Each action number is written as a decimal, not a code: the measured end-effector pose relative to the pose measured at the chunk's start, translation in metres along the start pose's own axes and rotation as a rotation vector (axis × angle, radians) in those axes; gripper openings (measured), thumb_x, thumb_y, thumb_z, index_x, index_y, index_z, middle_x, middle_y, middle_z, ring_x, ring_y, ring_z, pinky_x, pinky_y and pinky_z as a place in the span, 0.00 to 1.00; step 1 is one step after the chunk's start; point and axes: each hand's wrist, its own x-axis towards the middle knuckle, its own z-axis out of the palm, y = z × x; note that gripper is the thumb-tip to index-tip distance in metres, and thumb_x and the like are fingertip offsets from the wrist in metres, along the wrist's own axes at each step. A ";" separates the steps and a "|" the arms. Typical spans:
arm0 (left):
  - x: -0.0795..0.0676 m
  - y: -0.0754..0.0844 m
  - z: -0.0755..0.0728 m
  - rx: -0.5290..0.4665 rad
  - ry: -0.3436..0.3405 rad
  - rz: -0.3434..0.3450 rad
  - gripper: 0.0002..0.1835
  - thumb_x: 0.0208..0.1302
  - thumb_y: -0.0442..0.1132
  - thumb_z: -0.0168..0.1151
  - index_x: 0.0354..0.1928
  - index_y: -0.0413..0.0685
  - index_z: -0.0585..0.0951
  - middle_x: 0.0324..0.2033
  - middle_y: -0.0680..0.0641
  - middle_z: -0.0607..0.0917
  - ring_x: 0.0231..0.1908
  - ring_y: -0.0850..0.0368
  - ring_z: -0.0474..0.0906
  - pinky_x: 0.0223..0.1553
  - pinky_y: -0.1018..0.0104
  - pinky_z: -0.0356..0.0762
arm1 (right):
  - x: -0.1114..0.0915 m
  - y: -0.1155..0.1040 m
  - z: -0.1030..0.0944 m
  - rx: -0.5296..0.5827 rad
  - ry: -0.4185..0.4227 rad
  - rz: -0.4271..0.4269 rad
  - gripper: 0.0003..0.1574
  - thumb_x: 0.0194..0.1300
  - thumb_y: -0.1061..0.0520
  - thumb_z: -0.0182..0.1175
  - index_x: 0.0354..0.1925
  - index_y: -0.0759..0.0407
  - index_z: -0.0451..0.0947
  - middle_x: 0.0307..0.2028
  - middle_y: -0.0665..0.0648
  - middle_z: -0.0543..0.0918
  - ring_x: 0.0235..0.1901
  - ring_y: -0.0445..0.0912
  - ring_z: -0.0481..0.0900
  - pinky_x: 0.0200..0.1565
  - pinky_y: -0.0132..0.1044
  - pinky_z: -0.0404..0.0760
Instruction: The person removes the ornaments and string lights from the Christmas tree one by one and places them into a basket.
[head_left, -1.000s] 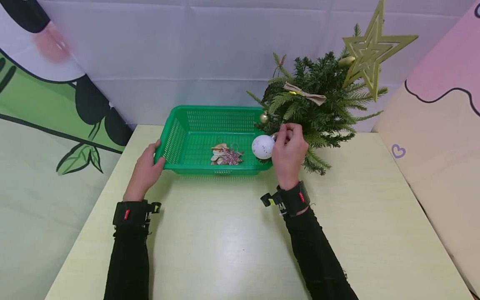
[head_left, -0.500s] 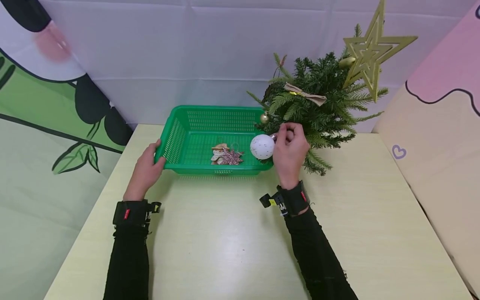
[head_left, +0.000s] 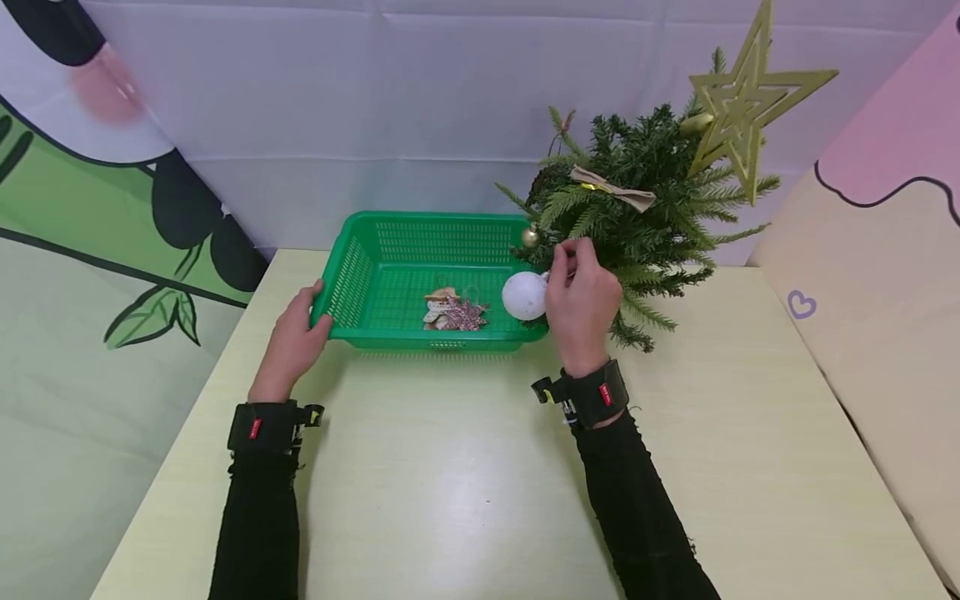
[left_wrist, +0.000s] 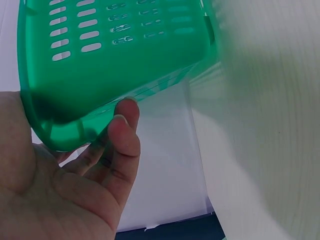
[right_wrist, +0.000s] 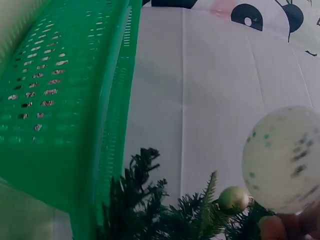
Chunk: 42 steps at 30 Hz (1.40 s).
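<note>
In the head view my left hand [head_left: 292, 342] grips the left end of a green plastic basket [head_left: 450, 218]. The left wrist view has the fingers [left_wrist: 122, 145] curled at the basket's corner. My right hand [head_left: 583, 312] pinches the top of a white bauble [head_left: 524, 296], which hangs over the basket's right end. Dark speckles show on the bauble [right_wrist: 285, 160] in the right wrist view. Right behind that hand stands a small Christmas tree [head_left: 637, 225]. Inside the basket lie a pink glitter star [head_left: 463, 315] and a pale ornament [head_left: 438, 308] partly under it.
A large gold star [head_left: 742, 100] tops the tree. A beige bow [head_left: 613, 188] and a small gold bauble [head_left: 529, 237] hang on its branches. The pale table [head_left: 420, 483] reaches back to a white cloth [head_left: 360, 108]; printed cloths flank both sides.
My right hand turns slightly and its wrist shifts a little right. The white bauble rotates, so fewer speckles face the head camera. The left hand and basket stay put.
</note>
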 end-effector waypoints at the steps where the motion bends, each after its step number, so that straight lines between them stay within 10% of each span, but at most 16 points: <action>1: 0.000 0.000 0.000 0.000 0.000 -0.001 0.34 0.80 0.38 0.43 0.82 0.37 0.50 0.73 0.29 0.64 0.57 0.35 0.67 0.57 0.38 0.68 | 0.001 -0.001 -0.001 -0.039 -0.001 -0.022 0.16 0.81 0.54 0.54 0.44 0.66 0.82 0.24 0.63 0.85 0.17 0.56 0.76 0.21 0.40 0.62; 14: 0.001 0.000 0.002 0.002 -0.002 0.009 0.34 0.80 0.39 0.43 0.82 0.36 0.51 0.74 0.29 0.64 0.58 0.34 0.67 0.60 0.37 0.67 | -0.002 0.000 0.005 -0.054 -0.152 -0.180 0.14 0.80 0.51 0.56 0.45 0.60 0.83 0.36 0.60 0.85 0.24 0.54 0.79 0.22 0.46 0.71; 25: 0.001 0.000 0.001 0.007 -0.005 0.009 0.34 0.79 0.37 0.44 0.81 0.36 0.51 0.75 0.28 0.63 0.60 0.34 0.67 0.62 0.35 0.67 | -0.004 -0.005 0.003 0.230 -0.201 -0.171 0.12 0.81 0.58 0.54 0.47 0.68 0.77 0.42 0.65 0.86 0.28 0.52 0.85 0.30 0.41 0.82; 34: 0.000 0.001 0.000 0.010 -0.007 0.002 0.34 0.80 0.38 0.43 0.82 0.37 0.50 0.73 0.28 0.65 0.57 0.34 0.68 0.59 0.36 0.68 | -0.010 -0.011 0.005 0.522 -0.400 -0.016 0.10 0.82 0.62 0.51 0.51 0.69 0.73 0.44 0.66 0.87 0.35 0.53 0.89 0.41 0.34 0.88; 42: 0.001 0.000 0.000 0.006 -0.003 0.000 0.34 0.80 0.39 0.43 0.82 0.37 0.50 0.74 0.28 0.63 0.59 0.34 0.67 0.61 0.36 0.67 | -0.019 -0.014 0.021 0.393 -0.544 -0.085 0.07 0.82 0.62 0.51 0.47 0.66 0.74 0.44 0.63 0.85 0.43 0.52 0.87 0.48 0.40 0.85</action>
